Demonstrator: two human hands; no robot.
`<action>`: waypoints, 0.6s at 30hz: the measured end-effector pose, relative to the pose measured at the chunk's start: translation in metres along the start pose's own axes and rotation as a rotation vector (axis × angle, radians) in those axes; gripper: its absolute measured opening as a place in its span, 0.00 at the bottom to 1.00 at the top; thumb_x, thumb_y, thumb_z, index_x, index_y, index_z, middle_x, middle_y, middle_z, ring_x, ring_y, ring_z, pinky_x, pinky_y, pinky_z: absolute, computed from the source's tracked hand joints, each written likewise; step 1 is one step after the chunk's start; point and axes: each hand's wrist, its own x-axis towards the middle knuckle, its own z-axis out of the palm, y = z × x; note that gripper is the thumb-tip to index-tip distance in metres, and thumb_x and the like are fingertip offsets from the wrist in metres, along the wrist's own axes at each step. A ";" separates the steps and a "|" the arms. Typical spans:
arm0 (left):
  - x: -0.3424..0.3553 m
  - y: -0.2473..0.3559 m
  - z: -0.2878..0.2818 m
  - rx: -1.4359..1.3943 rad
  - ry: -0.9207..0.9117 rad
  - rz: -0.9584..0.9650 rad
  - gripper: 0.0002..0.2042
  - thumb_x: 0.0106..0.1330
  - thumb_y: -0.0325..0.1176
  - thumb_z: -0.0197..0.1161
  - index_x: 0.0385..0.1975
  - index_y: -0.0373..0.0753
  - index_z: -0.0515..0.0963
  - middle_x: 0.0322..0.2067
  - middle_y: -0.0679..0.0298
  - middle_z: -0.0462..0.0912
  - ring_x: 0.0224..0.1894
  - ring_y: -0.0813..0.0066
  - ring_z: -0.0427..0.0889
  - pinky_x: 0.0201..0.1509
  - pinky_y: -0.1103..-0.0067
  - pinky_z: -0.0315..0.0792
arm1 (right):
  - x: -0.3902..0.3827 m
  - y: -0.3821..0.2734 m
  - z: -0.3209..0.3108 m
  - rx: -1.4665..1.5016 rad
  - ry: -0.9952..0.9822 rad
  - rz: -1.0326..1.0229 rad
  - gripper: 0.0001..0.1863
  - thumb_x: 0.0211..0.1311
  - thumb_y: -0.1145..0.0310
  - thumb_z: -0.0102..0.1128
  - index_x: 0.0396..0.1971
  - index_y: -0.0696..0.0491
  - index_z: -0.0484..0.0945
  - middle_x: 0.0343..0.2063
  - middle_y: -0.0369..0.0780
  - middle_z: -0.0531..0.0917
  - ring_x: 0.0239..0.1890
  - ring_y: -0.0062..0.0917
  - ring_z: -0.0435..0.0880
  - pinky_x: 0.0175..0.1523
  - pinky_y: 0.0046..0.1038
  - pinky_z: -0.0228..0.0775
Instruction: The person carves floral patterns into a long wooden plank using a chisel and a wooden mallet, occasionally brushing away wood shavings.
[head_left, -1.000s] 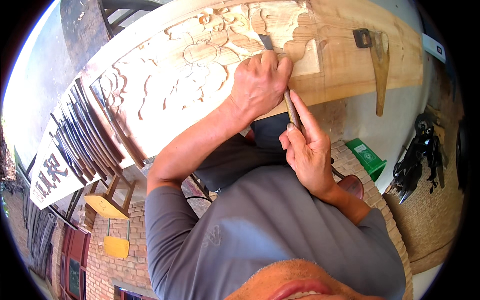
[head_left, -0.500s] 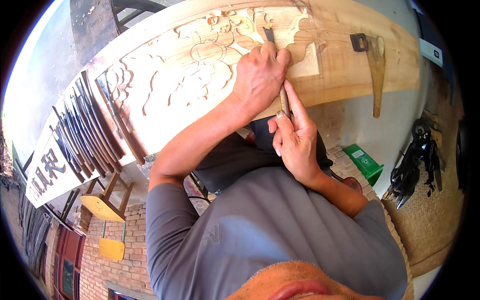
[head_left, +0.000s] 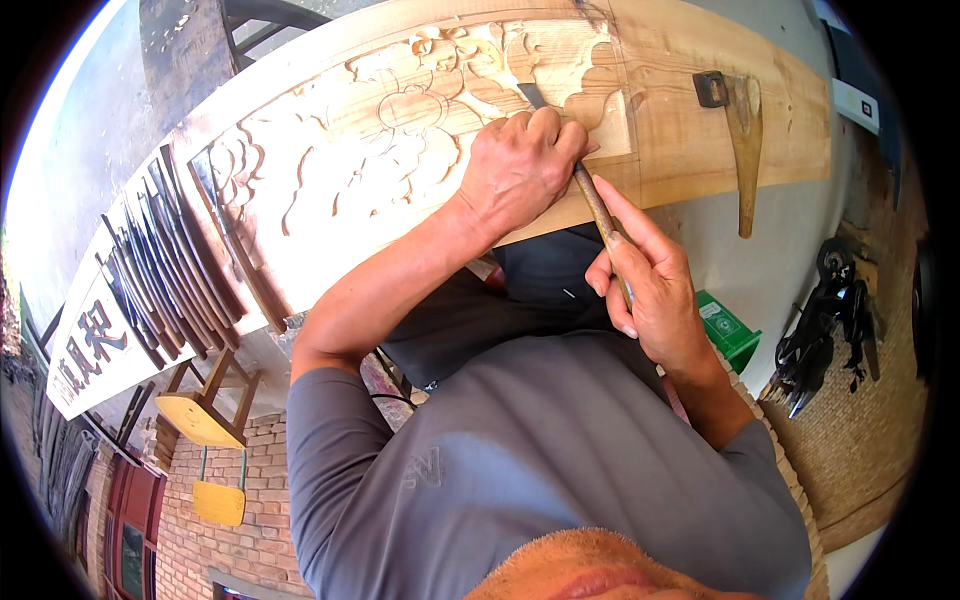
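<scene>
My left hand is closed round the lower shaft of a wood chisel and rests on the carved board. The chisel's dark blade shows past my knuckles, its tip at the carved relief near the board's far side. Nearer my body, my right hand grips the wooden handle end, with the index finger stretched along it. Scalloped outlines and pencilled curves cover the middle of the board. Pale shavings curl at its far part.
Several chisels lie in a row at the board's left, with one larger chisel beside them. A mallet-like tool with a dark head lies at the right. Below are a green box, a wooden stool and a black motorbike.
My right hand has moved right and toward my body, and more of the handle shows between my hands. The chisel now slants more, its blade slightly left and nearer me.
</scene>
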 end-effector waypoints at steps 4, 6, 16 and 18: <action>0.005 0.005 -0.004 -0.025 0.078 0.018 0.18 0.71 0.48 0.74 0.25 0.47 0.75 0.23 0.68 0.69 0.18 0.71 0.76 0.20 0.73 0.66 | 0.001 0.003 0.007 0.036 0.022 -0.006 0.28 0.87 0.71 0.46 0.83 0.50 0.66 0.24 0.35 0.79 0.13 0.08 0.65 0.17 0.17 0.58; 0.002 0.005 -0.003 0.005 0.080 0.028 0.19 0.70 0.49 0.75 0.25 0.47 0.75 0.23 0.68 0.69 0.18 0.71 0.75 0.20 0.73 0.65 | 0.001 0.005 0.014 0.055 0.041 -0.006 0.29 0.87 0.71 0.46 0.83 0.50 0.66 0.23 0.34 0.78 0.13 0.08 0.65 0.17 0.17 0.58; -0.004 0.006 0.002 0.037 -0.014 -0.084 0.18 0.72 0.46 0.73 0.26 0.45 0.74 0.24 0.65 0.69 0.18 0.68 0.75 0.21 0.70 0.68 | 0.015 0.027 0.039 0.073 0.112 -0.086 0.31 0.84 0.75 0.45 0.84 0.53 0.63 0.23 0.34 0.78 0.13 0.09 0.65 0.16 0.18 0.57; -0.002 0.004 0.003 0.048 -0.024 -0.079 0.17 0.72 0.46 0.73 0.27 0.45 0.75 0.25 0.64 0.70 0.20 0.68 0.76 0.21 0.70 0.69 | 0.020 0.034 0.042 0.079 0.115 -0.113 0.31 0.84 0.75 0.46 0.84 0.53 0.63 0.23 0.34 0.78 0.13 0.09 0.65 0.16 0.18 0.57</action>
